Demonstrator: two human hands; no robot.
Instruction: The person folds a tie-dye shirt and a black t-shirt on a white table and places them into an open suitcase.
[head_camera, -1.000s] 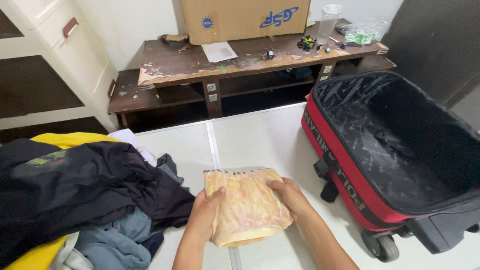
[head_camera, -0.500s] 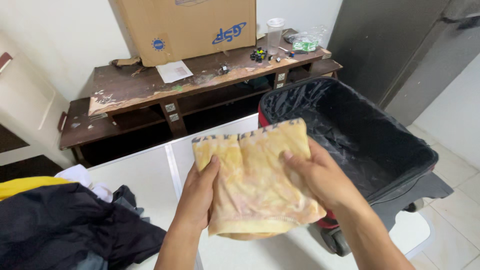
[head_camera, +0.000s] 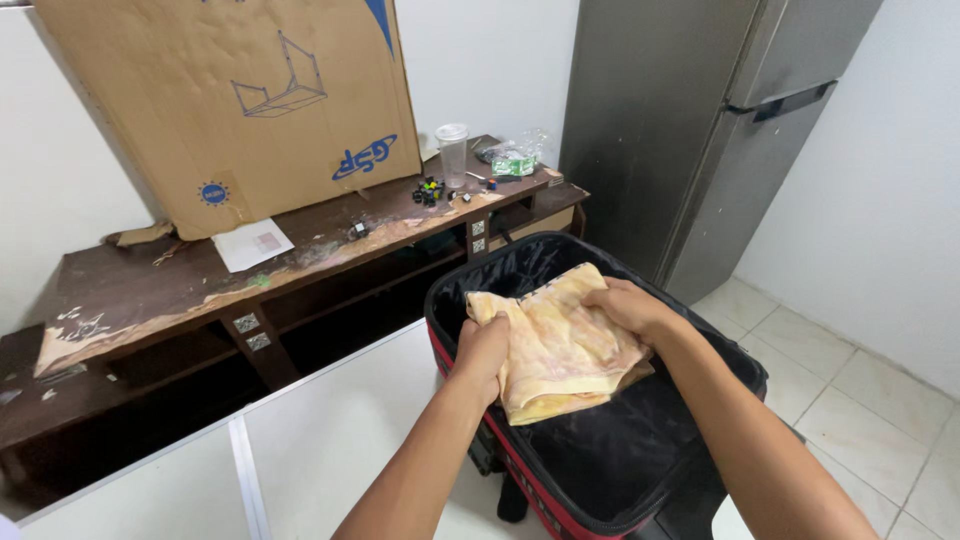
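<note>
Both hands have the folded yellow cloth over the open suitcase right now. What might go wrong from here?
The folded cloth is gripped only at its two sides by the left hand and right hand; its lower layers already sag apart, so it may unfold if released from this height. It also hangs near the suitcase front rim, so an edge might drape over the zipper line instead of lying inside.

Large brown cardboard box (head_camera: 230, 100) with blue printing, leaning on the wall on the dark wooden shelf (head_camera: 130, 290); white paper label (head_camera: 253, 244) flat before it; clear plastic bag (head_camera: 515, 155) with green contents at the right end.
</note>
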